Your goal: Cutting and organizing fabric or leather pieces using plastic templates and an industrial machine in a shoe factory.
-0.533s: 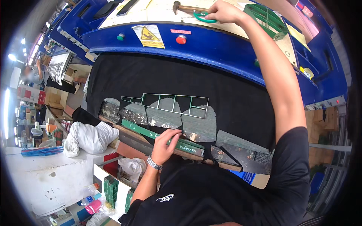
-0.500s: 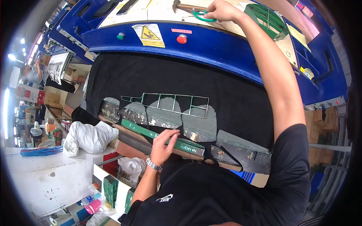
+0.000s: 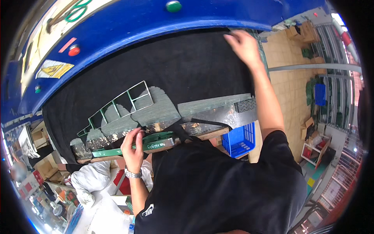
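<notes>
My left hand rests by the long green metal strip at the near edge, its thumb and forefinger apart and nothing gripped. At the far right of the black cloth, my right hand reaches over the edge with fingers stretched and nothing visible in them. Between the hands lies a thin metal cutting die with crossbars, tilted over the cloth and the grey textured pieces. Pale worn patches mark the grey board along the near side.
A blue machine beam with a red button and a green button runs along the far side. Green-handled scissors and a hammer lie beyond it. A blue crate stands below the right end.
My right hand has left the scissors beyond the beam and come to the right end of the cloth. The view has turned right; my left hand stays by the green strip.
</notes>
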### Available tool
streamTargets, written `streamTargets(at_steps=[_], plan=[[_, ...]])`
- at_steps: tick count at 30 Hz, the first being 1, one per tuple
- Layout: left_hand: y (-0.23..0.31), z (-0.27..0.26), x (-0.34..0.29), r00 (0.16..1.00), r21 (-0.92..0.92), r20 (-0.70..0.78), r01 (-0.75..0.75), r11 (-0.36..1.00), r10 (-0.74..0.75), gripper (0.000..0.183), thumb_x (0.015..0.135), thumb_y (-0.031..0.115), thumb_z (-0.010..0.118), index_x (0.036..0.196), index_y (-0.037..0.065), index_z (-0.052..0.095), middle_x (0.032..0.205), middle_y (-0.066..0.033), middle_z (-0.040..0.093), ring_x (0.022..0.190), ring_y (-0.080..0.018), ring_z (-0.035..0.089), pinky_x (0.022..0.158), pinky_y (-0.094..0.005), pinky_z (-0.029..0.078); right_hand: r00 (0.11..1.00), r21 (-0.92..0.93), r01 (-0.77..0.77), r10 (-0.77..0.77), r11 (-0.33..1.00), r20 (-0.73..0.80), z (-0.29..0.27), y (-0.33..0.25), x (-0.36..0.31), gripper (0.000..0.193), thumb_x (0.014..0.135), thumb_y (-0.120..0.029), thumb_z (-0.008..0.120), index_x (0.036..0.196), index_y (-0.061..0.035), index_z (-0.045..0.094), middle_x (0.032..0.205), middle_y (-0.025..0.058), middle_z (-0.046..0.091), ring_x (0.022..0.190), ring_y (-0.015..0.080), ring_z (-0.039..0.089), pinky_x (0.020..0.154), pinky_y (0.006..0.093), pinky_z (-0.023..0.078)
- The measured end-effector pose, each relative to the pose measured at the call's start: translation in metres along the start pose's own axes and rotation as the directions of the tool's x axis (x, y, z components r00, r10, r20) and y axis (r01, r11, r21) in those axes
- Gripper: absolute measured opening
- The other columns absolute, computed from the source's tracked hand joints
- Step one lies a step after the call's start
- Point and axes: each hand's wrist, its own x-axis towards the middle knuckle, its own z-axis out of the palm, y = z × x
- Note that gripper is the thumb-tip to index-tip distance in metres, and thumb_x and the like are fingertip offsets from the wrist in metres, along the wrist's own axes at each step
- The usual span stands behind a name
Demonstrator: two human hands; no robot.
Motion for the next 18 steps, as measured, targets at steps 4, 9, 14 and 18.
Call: streamTargets(at_steps=[4,9,14,18], plan=[[0.028,0.048,0.029,0.956,0.137,0.265,0.092,0.986,-0.126,0.019,0.093,0.006,0.068,0.111,0.0,0.067,0.097,-0.0132,0.07,0.08,-0.0253,0.069,0.073,-0.0339,0.054,0.834,-0.327,-0.508,0.55,0.797,0.044,0.023,0.198,-0.089,0.053,0.088,-0.053,0.069,0.092,0.0005,0.069,0.095,0.0259,0.07,0.095,0.0443,0.067,0.084,0.0499,0.053],[0.02,0.123,0.055,0.93,0.457,0.359,-0.252,0.853,0.082,0.029,0.084,0.017,0.076,0.109,0.004,0.067,0.1,-0.0132,0.065,0.097,-0.0349,0.062,0.082,-0.0434,0.053,0.919,-0.199,-0.375,0.392,0.905,0.051,0.042,0.2,-0.109,0.043,0.093,-0.043,0.068,0.093,-0.0004,0.064,0.094,0.0266,0.069,0.092,0.0458,0.066,0.078,0.0525,0.052],[0.023,0.156,0.071,0.926,0.64,0.377,-0.268,0.72,0.01,0.025,0.081,0.016,0.076,0.101,0.008,0.065,0.097,-0.0112,0.061,0.1,-0.036,0.058,0.082,-0.0451,0.053,0.902,-0.173,-0.429,0.411,0.887,-0.132,0.034,0.232,-0.083,0.034,0.097,-0.039,0.064,0.101,-0.005,0.059,0.096,0.0253,0.069,0.09,0.0465,0.066,0.074,0.0534,0.052],[0.014,0.154,0.072,0.914,0.611,0.405,-0.286,0.738,0.019,0.023,0.08,0.015,0.076,0.099,0.008,0.064,0.095,-0.0116,0.062,0.095,-0.0348,0.06,0.081,-0.0453,0.052,0.969,-0.102,-0.228,0.215,0.968,-0.125,0.031,0.247,-0.065,0.031,0.097,-0.036,0.065,0.104,-0.0068,0.059,0.096,0.023,0.07,0.09,0.045,0.066,0.074,0.0511,0.053]])
